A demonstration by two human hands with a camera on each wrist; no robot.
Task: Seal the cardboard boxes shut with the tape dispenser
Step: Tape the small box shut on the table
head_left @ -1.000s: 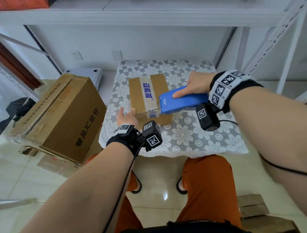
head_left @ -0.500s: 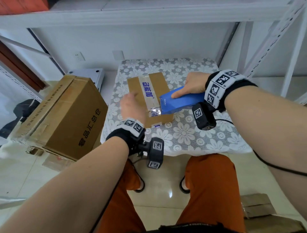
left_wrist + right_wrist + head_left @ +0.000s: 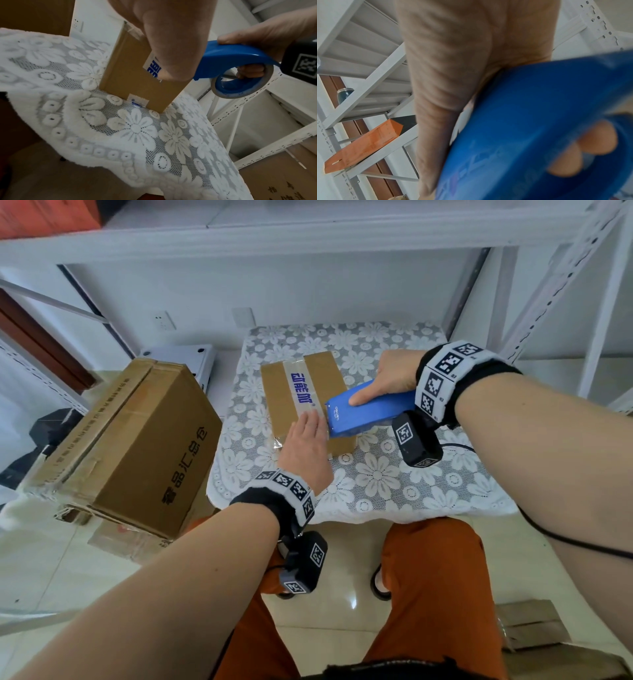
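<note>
A small cardboard box lies on the lace-covered table, with a strip of printed tape along its top seam. My left hand lies flat on the near end of the box, fingers straight, pressing the tape down; the left wrist view shows it over the box front edge. My right hand grips the blue tape dispenser, thumb along its top, its front at the box's near right corner. The dispenser carries a tape roll; my fingers curl through its handle.
A large cardboard box with printed characters stands tilted at the left of the table. White metal shelving runs above and on the right. More cardboard lies on the floor at lower right. My orange-trousered legs are under the table's front edge.
My left hand left the box's near left corner, lifted, and came down flat on the taped near end of the box. The dispenser has stayed at the box's near right.
</note>
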